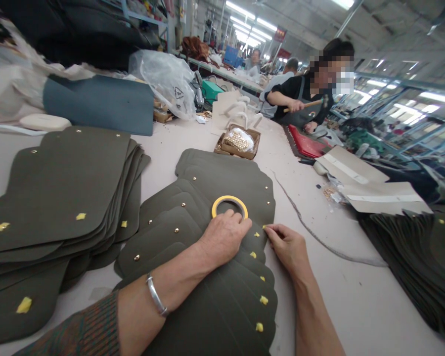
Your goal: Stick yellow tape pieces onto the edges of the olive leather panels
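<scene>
My left hand (226, 236), with a silver bangle at the wrist, is closed on the near rim of a roll of yellow tape (219, 201). Beneath it lie fanned-out dark olive panels (207, 296) with small gold studs. Small bits of yellow tape (263, 300) run down the panels' right side. At that edge, the thumb and forefinger of my right hand (287, 244) pinch a small piece of yellow tape (266, 227) against or just above a panel; which of the two I cannot tell.
A stack of similar panels (70, 183) lies left, another dark stack (404, 267) right. Beyond are a box of gold studs (241, 141), a plastic bag (166, 81) and a grey cord (300, 217). Across the table a person (304, 94) holds a hammer (307, 105) near a red piece (307, 142).
</scene>
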Motion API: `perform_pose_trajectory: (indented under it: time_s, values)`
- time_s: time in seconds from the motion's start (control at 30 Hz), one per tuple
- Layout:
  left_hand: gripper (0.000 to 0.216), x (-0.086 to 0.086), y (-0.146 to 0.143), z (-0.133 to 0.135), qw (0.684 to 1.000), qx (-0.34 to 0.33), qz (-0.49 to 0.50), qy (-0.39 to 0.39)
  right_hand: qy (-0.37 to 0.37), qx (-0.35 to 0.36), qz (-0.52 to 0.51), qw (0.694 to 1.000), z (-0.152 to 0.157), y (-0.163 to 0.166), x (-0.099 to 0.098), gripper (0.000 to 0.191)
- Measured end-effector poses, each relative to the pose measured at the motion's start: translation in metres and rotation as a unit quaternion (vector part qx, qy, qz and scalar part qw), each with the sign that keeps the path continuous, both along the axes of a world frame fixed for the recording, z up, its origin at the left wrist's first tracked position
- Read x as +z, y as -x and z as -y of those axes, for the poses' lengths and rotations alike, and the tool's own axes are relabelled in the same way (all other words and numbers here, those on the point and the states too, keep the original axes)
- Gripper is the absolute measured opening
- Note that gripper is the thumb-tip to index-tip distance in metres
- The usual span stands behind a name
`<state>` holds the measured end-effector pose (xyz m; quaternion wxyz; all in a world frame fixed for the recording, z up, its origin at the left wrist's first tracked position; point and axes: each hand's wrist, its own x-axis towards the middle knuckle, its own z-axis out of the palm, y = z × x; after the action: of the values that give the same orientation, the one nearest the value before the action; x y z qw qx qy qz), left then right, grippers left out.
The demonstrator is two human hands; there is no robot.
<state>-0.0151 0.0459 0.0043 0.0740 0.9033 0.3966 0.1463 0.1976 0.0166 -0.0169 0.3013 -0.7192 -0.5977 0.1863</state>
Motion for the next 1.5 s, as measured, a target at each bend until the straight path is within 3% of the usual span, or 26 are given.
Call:
perform_pose_trajectory:
  time_s: [0.13,0.3,0.53,0.67,0.77,0.9,1.1,1.33,1.5]
  values:
    - [0.016,0.0,0.0,0.001,1.0,-0.006,0.003,-0.01,-0.029,0.018,0.064,0.997,-0.006,0.008,0.001,0.025]
    - [0.02,0.001,0.001,0.001,0.999,-0.007,0.027,-0.028,-0.001,0.044,0.101,0.994,-0.011,0.012,0.008,0.025]
    - [0.019,0.002,0.003,-0.001,0.997,-0.008,0.08,-0.018,0.069,0.097,0.001,0.993,-0.005,0.003,0.017,0.035]
    - [0.024,0.001,0.003,-0.001,0.988,-0.034,0.151,-0.002,-0.043,0.065,-0.068,0.995,0.0,0.008,0.017,0.025]
    - [0.032,-0.002,0.003,-0.002,0.98,-0.055,0.193,-0.009,-0.123,0.097,-0.099,0.983,0.004,0.021,0.021,0.021]
    - [0.046,-0.002,0.003,-0.002,0.977,-0.067,0.203,-0.02,-0.177,0.173,-0.075,0.966,0.005,0.034,0.027,0.018]
    - [0.039,-0.001,0.002,0.0,0.982,-0.048,0.183,-0.017,-0.211,0.215,-0.01,0.953,0.004,0.038,0.027,0.017]
    - [0.018,0.0,0.001,0.001,0.989,-0.047,0.14,0.019,-0.226,0.158,0.07,0.959,0.008,0.043,0.021,0.014]
    - [0.02,0.002,0.001,0.001,0.993,-0.009,0.115,0.009,-0.184,0.101,-0.009,0.978,0.01,0.05,0.022,0.011]
